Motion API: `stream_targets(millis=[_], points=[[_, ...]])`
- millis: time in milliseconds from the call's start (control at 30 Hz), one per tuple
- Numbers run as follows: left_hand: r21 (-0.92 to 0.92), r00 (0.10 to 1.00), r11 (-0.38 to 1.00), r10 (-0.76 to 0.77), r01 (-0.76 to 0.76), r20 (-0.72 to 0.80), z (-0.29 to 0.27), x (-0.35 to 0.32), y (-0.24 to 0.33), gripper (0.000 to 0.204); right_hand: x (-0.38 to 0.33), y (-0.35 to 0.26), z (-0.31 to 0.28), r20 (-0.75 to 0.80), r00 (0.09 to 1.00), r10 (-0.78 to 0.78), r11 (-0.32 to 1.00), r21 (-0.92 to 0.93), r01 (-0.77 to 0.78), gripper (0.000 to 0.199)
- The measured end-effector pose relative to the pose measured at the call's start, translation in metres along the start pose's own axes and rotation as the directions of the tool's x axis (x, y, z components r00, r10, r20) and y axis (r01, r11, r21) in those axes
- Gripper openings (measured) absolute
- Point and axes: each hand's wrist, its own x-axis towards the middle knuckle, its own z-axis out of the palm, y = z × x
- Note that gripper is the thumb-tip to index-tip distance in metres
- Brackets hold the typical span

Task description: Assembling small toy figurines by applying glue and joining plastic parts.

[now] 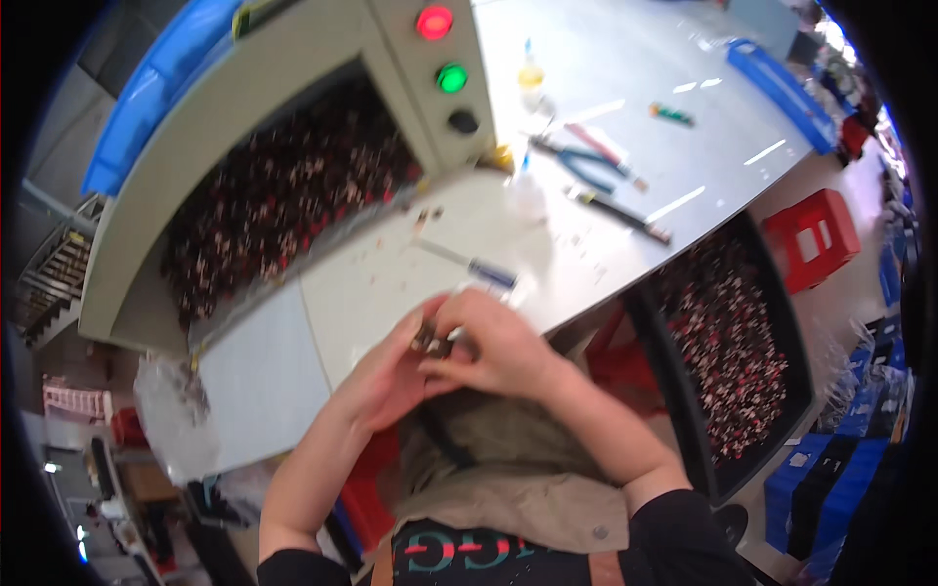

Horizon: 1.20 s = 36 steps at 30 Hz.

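Close in front of my body, both hands meet over the near edge of the white table. My left hand (388,373) has its fingers wrapped round a small brownish, metallic-looking part (426,337), whose kind is too blurred to tell. From the other side my right hand (503,344) pinches at the same part, fingers bent and thumb pressed in. Much of it is hidden by the fingers. Just beyond the hands lies a screwdriver (491,273) with a dark blue handle, its thin shaft pointing away to the left.
A beige housing (264,83) with lit buttons holds a heap of small dark, red and pale parts (283,195). Pliers (586,168), a dark-handled tool (625,217) and a squeeze bottle (529,195) lie or stand beyond. At right are a black bin (796,376) of parts and a red stool (816,239).
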Motion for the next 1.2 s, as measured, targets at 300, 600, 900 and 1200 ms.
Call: stream_targets(millis=[300, 600, 900, 1200], points=[[0.041, 0.985, 0.99, 0.141, -0.137, -0.101, 0.021, -0.021, -0.006, 0.054, -0.002, -0.023, 0.0, 0.065, 0.998, -0.006, 0.999, 0.053, 0.003, 0.034], [-0.077, 0.98, 0.977, 0.196, -0.197, -0.021, 0.038, -0.035, -0.044, 0.052, -0.038, -0.056, -0.011, 0.054, 0.999, 0.0, 0.997, 0.071, -0.004, 0.031], [-0.001, 0.996, 1.0, 0.009, -0.009, -0.093, 0.069, -0.041, -0.058, 0.029, -0.074, -0.079, -0.02, -0.021, 1.0, -0.002, 1.0, -0.002, 0.002, 0.032], [0.008, 0.996, 0.999, 0.033, -0.033, -0.078, 0.053, -0.049, -0.067, 0.031, -0.079, -0.076, -0.007, -0.016, 1.0, 0.007, 1.0, 0.018, -0.006, 0.034]])
